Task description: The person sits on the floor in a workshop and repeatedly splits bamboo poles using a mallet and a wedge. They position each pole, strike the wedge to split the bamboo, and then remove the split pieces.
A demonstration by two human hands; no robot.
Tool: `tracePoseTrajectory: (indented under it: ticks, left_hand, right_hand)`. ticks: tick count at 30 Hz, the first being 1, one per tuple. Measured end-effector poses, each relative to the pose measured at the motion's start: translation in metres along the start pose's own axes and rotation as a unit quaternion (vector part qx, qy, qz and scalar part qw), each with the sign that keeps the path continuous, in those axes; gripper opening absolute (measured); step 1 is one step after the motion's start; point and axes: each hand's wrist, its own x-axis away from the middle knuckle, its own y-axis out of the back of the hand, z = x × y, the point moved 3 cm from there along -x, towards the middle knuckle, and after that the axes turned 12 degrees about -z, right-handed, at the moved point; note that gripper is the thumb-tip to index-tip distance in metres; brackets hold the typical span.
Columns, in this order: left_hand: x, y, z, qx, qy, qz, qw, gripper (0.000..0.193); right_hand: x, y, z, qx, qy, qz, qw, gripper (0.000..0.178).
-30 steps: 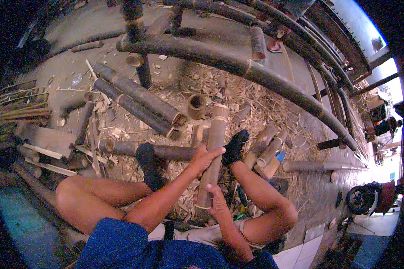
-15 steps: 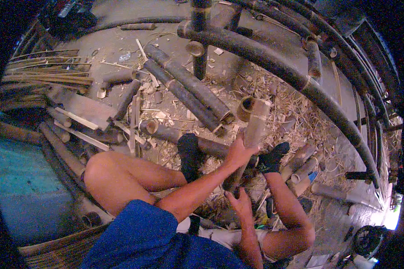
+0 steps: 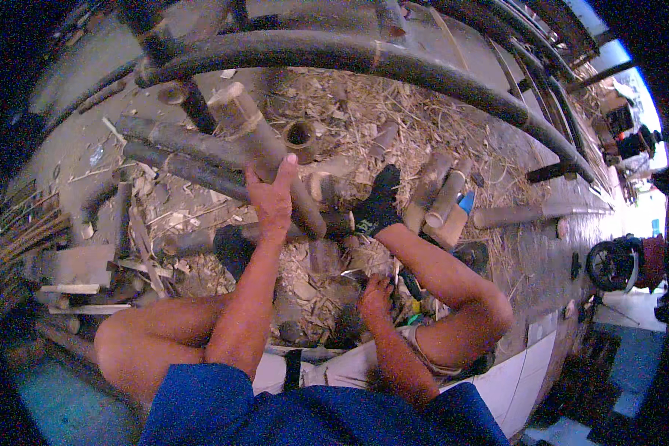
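My left hand [image 3: 270, 204] is closed around a thick bamboo tube [image 3: 249, 134], which it holds tilted over the chips, its pale cut end up and away from me. Down between my legs, my right hand [image 3: 377, 296] is closed on what looks like a knife [image 3: 354, 273]; a thin shiny blade shows, and the grip is mostly hidden by the fingers. An upright hollow bamboo piece [image 3: 300, 134] stands just right of the held tube. Two long bamboo poles [image 3: 182, 167] lie to its left.
A thick bamboo rail [image 3: 334, 50] of a frame arches across the far side. Short bamboo pieces [image 3: 435, 186] lie beyond my right foot [image 3: 379, 204]. Shavings [image 3: 372, 104] cover the floor, thin strips [image 3: 22, 238] are piled at left, and a wheel [image 3: 609, 266] stands far right.
My right hand has left the bamboo tube and now grips the knife. My left hand still holds the tube, now leaning to the left. The view has turned to the right.
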Motion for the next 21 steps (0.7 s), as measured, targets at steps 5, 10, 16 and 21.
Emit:
tracePoseTrajectory:
  ticks: [5,10,16,21]
  left_hand:
    - [0.015,-0.024,0.000,0.002,-0.003,0.045,0.999,0.061]
    - [0.025,-0.037,0.014,-0.028,-0.013,0.071,0.997,0.060]
    - [0.028,-0.044,0.020,-0.045,0.003,0.143,0.989,0.059]
    - [0.029,-0.045,0.026,-0.122,-0.063,0.179,0.974,0.058]
  right_hand:
    - [-0.011,0.014,0.000,-0.093,-0.063,0.181,0.977,0.071]
    - [-0.006,0.061,0.017,-0.328,-0.113,0.113,0.931,0.083]
    - [-0.006,0.090,0.030,-0.487,-0.113,-0.081,0.862,0.044]
    - [-0.006,0.092,0.038,-0.534,-0.076,-0.049,0.841,0.030]
